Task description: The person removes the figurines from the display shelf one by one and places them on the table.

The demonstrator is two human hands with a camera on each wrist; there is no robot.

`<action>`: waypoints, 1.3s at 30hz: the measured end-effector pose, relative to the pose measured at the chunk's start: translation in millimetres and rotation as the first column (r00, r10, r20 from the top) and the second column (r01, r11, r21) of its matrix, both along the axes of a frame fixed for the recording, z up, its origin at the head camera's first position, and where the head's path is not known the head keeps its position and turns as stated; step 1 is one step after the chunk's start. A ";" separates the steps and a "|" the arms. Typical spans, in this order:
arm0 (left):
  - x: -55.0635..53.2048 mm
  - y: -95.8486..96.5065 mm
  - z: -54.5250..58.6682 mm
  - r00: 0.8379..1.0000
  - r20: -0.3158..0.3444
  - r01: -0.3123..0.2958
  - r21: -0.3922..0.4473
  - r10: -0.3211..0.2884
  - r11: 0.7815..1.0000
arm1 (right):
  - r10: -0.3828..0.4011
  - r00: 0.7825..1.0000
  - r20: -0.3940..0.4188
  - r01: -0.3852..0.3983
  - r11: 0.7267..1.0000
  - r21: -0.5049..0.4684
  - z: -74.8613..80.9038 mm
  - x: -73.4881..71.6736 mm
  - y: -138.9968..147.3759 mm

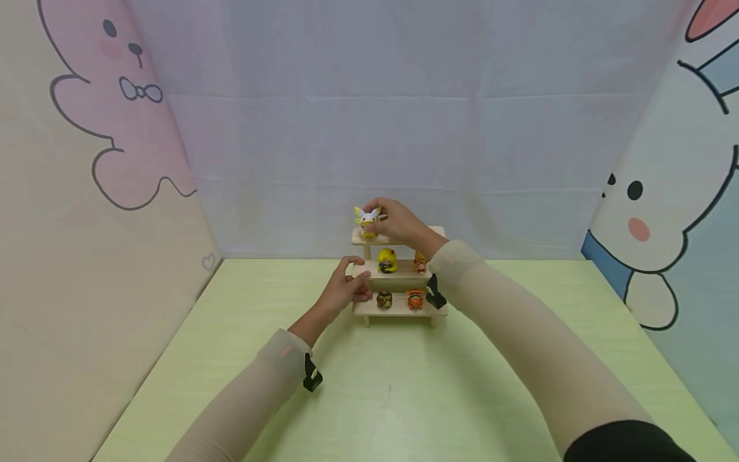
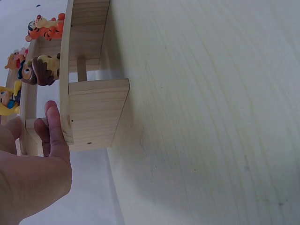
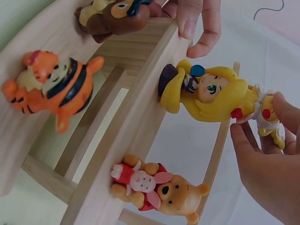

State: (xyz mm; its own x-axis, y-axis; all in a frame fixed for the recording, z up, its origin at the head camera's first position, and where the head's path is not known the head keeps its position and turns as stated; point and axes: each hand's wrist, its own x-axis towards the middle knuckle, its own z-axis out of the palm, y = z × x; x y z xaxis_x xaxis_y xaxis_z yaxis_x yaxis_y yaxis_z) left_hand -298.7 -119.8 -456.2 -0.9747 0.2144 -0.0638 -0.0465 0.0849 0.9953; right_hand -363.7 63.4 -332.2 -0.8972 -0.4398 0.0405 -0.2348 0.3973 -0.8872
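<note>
- The right hand (image 1: 401, 223) pinches a white and yellow toy (image 1: 367, 220) between thumb and fingers, the grip nearly closed around its small body
- That toy is at the left end of the top step of a three-step wooden shelf (image 1: 401, 312), upright in the head view; whether its base touches the board, I cannot tell
- The left hand (image 1: 342, 289) is at the shelf's left side, thumb and forefinger at the end of the middle step, the other fingers bent near the bottom step; it holds the wood with a partly closed grip
- On the middle step, a yellow-haired girl toy (image 1: 387, 261) stands left of centre, and a bear toy (image 1: 420, 262) in red sits towards the right with a small pink pig (image 3: 138, 180) in front of it
- On the bottom step, a brown owl toy (image 1: 384, 299) stands to the left and an orange tiger toy (image 1: 415, 299) to the right, apart from each other
- The shelf stands on a pale yellow-green table (image 1: 369, 398), near a creased whitish cloth (image 1: 369, 96) at the back
- Both arms wear light sleeves (image 1: 519, 321), each with a black clip (image 1: 435, 294) near the wrist
- A white rabbit drawing (image 1: 652, 212) covers part of the right wall
</note>
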 end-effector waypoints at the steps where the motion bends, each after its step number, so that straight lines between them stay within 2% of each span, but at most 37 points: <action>1: 0.2 0.1 0.1 1.000 -0.001 0.000 -0.001 0.000 1.000 | -0.002 1.000 -0.003 0.002 1.000 0.001 0.3 0.5 0.5; 7: 0.9 -0.8 0.8 1.000 -0.010 0.008 0.002 -0.008 1.000 | -0.012 1.000 -0.016 0.012 1.000 -0.003 3.9 3.5 5.4; 14: -0.1 -1.3 0.2 1.000 -0.009 0.012 0.001 -0.012 1.000 | -0.023 0.998 -0.057 0.024 0.999 0.021 2.3 -1.1 14.7; 32: -0.3 -1.7 -0.5 1.000 -0.009 0.010 -0.004 -0.010 1.000 | -0.066 0.997 -0.046 0.064 0.997 -0.047 4.4 2.0 51.0; 39: 2.6 -1.5 2.6 1.000 -0.011 0.003 -0.015 -0.003 1.000 | -0.064 0.995 -0.073 0.063 0.998 -0.017 1.5 4.0 68.7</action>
State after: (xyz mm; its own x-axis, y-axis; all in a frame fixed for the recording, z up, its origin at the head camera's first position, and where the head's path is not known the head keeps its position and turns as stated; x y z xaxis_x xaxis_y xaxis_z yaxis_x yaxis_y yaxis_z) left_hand -296.1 -121.2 -453.6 -0.9747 0.2163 -0.0566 -0.0357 0.0995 0.9944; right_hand -359.8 132.1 -330.7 -0.9176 -0.3811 0.1133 -0.2745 0.4009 -0.8740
